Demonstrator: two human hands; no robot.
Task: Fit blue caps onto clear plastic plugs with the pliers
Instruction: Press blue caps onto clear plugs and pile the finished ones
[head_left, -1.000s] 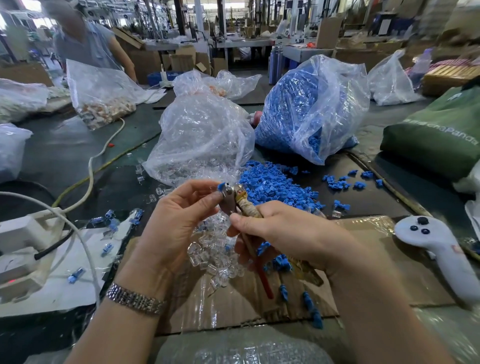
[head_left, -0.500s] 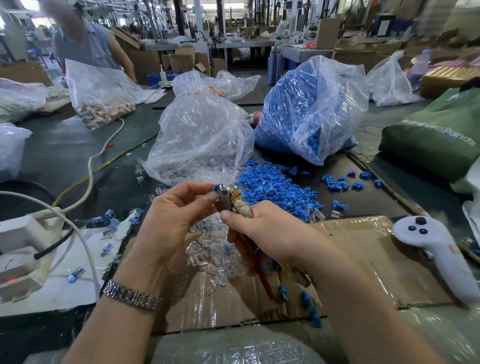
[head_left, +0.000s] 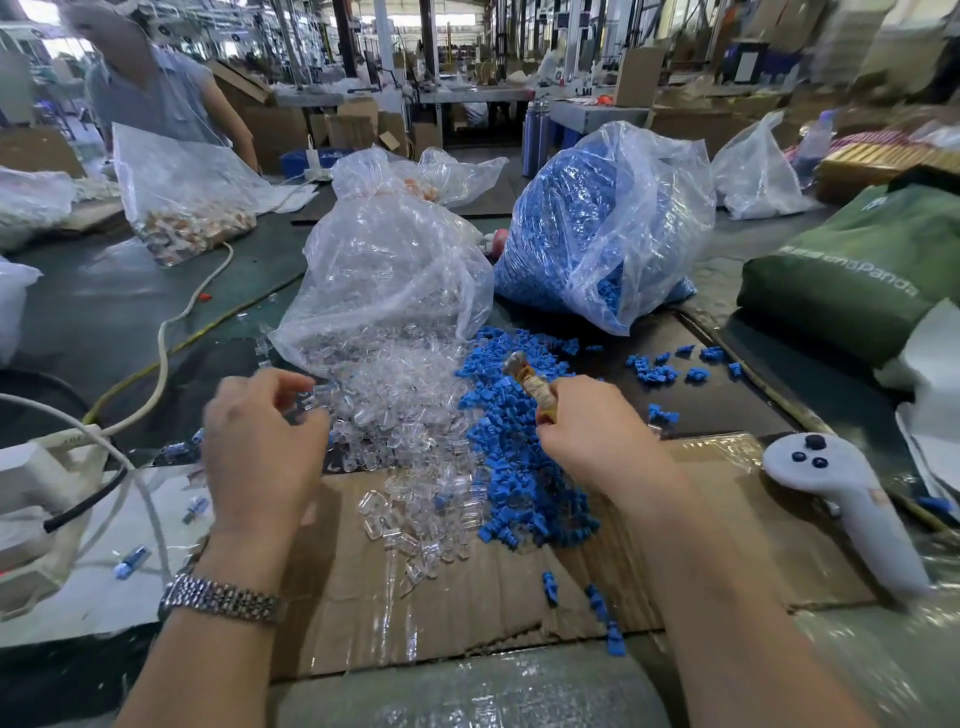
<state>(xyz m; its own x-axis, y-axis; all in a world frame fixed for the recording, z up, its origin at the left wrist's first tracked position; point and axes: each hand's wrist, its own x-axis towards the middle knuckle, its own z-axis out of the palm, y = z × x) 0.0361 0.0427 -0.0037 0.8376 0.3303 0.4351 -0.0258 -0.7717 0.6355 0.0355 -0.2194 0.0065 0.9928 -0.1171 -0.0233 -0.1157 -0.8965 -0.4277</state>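
A heap of clear plastic plugs (head_left: 400, 421) spills from an open clear bag (head_left: 384, 270) onto the cardboard sheet (head_left: 467, 608). To its right lies a heap of blue caps (head_left: 511, 431). My left hand (head_left: 262, 447) hovers at the left edge of the clear heap, its curled fingertips pinching what looks like a clear plug (head_left: 318, 396); motion blur hides detail. My right hand (head_left: 597, 441) grips the pliers (head_left: 530, 382) by their tape-wrapped handles. The jaws point up and away over the blue caps, and the lower handles are hidden by the hand.
A big bag of blue caps (head_left: 597, 223) stands behind the heaps. A white controller (head_left: 841, 499) and a green bag (head_left: 857, 270) lie to the right. On the left are a white power box (head_left: 31, 467), cables and capped plugs (head_left: 132, 561). Another person (head_left: 150, 88) works at back left.
My hands have parted. The left hand let go at the pliers' jaws and moved left and down to the clear plugs. The right hand carried the pliers rightward over the blue caps.
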